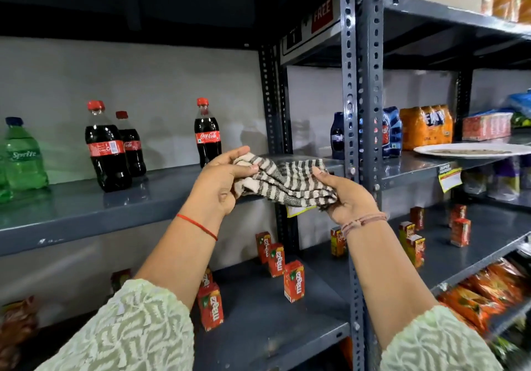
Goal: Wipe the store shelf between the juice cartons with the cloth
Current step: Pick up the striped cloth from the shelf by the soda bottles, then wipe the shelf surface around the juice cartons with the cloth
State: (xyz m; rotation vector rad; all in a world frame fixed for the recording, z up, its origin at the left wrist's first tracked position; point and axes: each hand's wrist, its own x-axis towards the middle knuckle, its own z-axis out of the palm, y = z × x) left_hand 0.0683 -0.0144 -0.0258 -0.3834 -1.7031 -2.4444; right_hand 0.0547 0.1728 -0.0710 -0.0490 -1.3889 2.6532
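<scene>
Two pale green sleeves (129,333) reach forward, a red thread on the left wrist and a pinkish band on the right. Both hands hold the striped cloth (287,182) up in the air in front of the shelves: the left hand (222,182) pinches one end between thumb and fingers, the right hand (347,195) grips the other end from below. Beneath them, the lower shelf (267,322) carries red juice cartons (294,281) standing apart with bare grey gaps between. Behind the cloth, on the shelf above, stand cola bottles (107,152) and a Sprite bottle (24,159).
</scene>
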